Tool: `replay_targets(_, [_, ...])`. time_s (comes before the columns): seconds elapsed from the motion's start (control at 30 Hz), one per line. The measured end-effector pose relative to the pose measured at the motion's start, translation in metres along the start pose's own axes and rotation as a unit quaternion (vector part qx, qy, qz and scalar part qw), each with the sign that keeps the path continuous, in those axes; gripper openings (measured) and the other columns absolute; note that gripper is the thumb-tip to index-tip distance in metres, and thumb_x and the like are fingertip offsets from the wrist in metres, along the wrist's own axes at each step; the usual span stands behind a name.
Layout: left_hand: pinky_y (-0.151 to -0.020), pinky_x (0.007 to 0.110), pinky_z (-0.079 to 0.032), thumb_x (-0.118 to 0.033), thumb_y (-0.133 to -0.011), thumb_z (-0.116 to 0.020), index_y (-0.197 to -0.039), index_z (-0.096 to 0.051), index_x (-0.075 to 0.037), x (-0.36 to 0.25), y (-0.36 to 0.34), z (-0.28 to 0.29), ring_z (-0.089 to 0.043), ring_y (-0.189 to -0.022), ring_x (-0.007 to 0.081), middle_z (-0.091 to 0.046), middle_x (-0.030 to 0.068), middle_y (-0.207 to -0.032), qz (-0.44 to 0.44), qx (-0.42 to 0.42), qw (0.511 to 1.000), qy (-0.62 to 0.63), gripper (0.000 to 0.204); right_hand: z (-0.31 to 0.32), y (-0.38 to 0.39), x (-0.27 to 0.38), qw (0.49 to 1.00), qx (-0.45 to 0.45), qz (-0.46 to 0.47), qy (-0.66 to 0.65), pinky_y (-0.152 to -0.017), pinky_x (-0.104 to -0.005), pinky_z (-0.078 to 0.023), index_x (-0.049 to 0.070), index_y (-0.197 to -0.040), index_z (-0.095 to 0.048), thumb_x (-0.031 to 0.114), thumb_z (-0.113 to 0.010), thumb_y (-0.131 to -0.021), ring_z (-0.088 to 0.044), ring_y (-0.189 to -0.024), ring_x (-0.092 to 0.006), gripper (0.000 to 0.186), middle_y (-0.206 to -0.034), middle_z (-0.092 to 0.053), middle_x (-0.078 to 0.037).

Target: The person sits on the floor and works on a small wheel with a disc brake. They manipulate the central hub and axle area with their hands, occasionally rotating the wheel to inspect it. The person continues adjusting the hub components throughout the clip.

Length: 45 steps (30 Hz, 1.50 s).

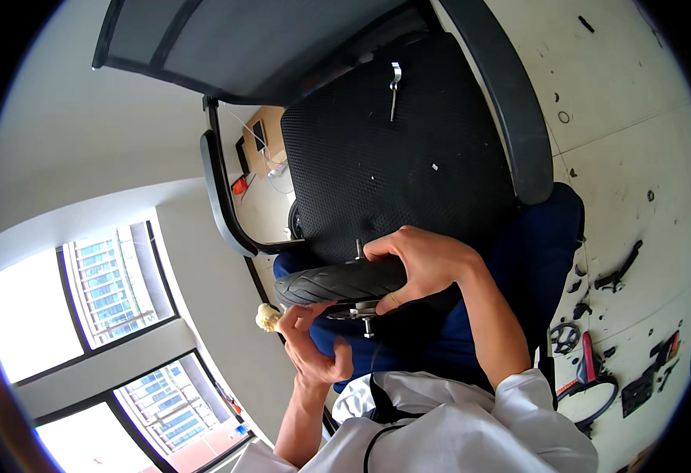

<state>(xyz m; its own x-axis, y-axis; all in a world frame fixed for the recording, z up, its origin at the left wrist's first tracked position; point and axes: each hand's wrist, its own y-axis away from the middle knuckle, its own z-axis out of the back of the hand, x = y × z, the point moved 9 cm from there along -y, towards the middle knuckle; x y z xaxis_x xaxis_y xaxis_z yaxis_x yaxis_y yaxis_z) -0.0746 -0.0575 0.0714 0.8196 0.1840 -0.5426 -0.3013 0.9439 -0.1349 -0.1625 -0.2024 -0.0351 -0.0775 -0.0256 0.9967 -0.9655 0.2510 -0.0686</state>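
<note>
Upright above my lap stands a small wheel with a black treaded tyre (338, 281). Its metal axle sticks out on both sides, with a bolt end (368, 326) on the side nearer me. My right hand (424, 264) is closed round the right end of the wheel, thumb near the hub and fingers over the tyre. At the tyre's lower left is my left hand (311, 347), its fingers curled in. A crumpled cream-coloured wad (267, 317), perhaps cloth, shows at its fingertips; how it is held is partly hidden.
A black office chair seat (377, 173) faces me, with a silver quick-release lever (395, 87) and small white scraps on it. Armrests (511, 102) flank it. On the floor at right lie a black chainring (564, 337), a red-and-black saddle (587, 359) and several dark parts.
</note>
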Motion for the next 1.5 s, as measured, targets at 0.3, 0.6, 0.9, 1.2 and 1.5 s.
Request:
replay_targets(0.3, [-0.086,0.038,-0.053,0.002,-0.066,-0.058,-0.118,-0.041,0.007,-0.006,0.0,-0.002,-0.067,-0.087,0.0336,-0.072,0.0243,-0.104,-0.005,0.014,1.0,0.02,0.055,0.0,0.002,0.001,1.0,-0.003,-0.011,0.016,-0.069,-0.0375,-0.05,0.002,-0.093,-0.067,0.035,-0.096,-0.061,-0.068,-0.071,-0.028,0.055,-0.083,-0.071,-0.013])
replay_targets(0.6, [-0.078,0.039,-0.054,0.012,-0.07,-0.059,-0.105,-0.055,0.001,-0.011,-0.006,-0.004,-0.066,-0.082,0.0343,-0.073,0.0185,-0.101,-0.03,-0.001,0.999,0.012,0.037,0.001,0.004,0.004,0.999,0.007,-0.014,0.03,-0.069,-0.0377,-0.05,0.002,-0.096,-0.068,0.034,-0.097,-0.06,-0.068,-0.072,-0.0283,0.056,-0.085,-0.072,-0.013])
replay_targets(0.9, [-0.079,0.039,-0.052,0.008,-0.07,-0.064,-0.109,-0.067,0.004,-0.023,-0.029,-0.007,-0.066,-0.084,0.0357,-0.071,0.0171,-0.098,-0.011,0.067,0.998,-0.011,0.04,0.007,-0.001,-0.008,1.0,0.006,-0.023,-0.019,-0.066,-0.035,-0.047,0.002,-0.088,-0.067,0.039,-0.098,-0.06,-0.064,-0.067,-0.0216,0.056,-0.077,-0.069,-0.009])
replay_targets(1.2, [-0.091,0.041,-0.051,0.002,-0.08,-0.066,-0.111,-0.061,0.003,-0.01,-0.043,-0.018,-0.067,-0.096,0.0374,-0.068,0.0189,-0.104,0.026,0.085,0.996,-0.004,0.032,0.017,-0.006,-0.029,0.998,-0.037,-0.048,-0.023,-0.067,-0.0345,-0.047,0.001,-0.092,-0.067,0.045,-0.098,-0.059,-0.063,-0.069,-0.0205,0.064,-0.078,-0.068,-0.009])
replay_targets(1.5, [-0.094,0.046,-0.049,0.006,-0.079,-0.058,-0.122,-0.051,0.008,-0.003,-0.054,-0.03,-0.062,-0.105,0.0424,-0.065,0.0234,-0.112,-0.033,0.097,0.995,0.008,0.043,0.025,-0.01,0.014,0.961,-0.147,-0.11,0.205,-0.084,-0.0421,-0.059,-0.005,-0.109,-0.07,0.046,-0.092,-0.066,-0.075,-0.094,-0.0387,0.07,-0.097,-0.076,-0.023])
